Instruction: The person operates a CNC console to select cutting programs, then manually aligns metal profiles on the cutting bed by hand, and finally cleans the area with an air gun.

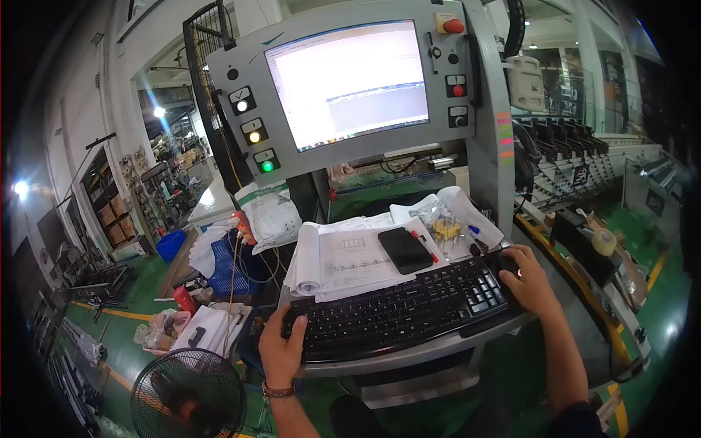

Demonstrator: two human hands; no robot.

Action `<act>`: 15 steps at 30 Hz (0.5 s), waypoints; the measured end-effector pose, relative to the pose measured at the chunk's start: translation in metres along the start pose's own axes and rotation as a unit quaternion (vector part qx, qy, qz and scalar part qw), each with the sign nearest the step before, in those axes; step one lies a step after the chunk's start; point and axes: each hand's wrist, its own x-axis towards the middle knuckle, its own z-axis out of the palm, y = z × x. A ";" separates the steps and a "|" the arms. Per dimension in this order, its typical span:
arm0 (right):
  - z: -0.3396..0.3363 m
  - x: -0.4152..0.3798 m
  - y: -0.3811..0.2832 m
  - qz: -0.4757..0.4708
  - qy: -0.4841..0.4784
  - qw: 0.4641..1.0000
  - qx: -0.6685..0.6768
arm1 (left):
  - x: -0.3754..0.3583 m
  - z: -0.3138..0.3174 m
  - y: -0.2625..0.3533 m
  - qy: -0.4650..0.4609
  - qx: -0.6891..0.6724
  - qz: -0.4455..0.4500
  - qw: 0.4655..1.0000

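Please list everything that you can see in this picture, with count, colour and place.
Panel: 1, grey, upper middle
Screen: 1, mostly white, in panel
Lit buttons: 3, white, yellow, green, panel's left side
Knob: 1, red, panel's upper right
Keyboard: 1, black, lower middle
Papers: several, white, behind keyboard
Phone: 1, black, on papers
Pen: count unclear, red, beside phone
Plastic bag: 1, white, left of papers
Crate: 1, blue, left, below bag
Fan: 1, black, lower left
Tape roll: 1, yellowish, far right
Left hand: 1, bare, keyboard's left end
Right hand: 1, bare, keyboard's right end
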 end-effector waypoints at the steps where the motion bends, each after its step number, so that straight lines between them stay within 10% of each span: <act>1: 0.000 0.000 0.000 -0.003 0.001 1.000 -0.002 | 0.000 0.000 0.000 0.001 0.002 0.004 1.000; 15: -0.007 -0.002 -0.019 0.027 0.004 0.999 0.019 | 0.000 0.002 -0.003 0.010 0.012 0.014 1.000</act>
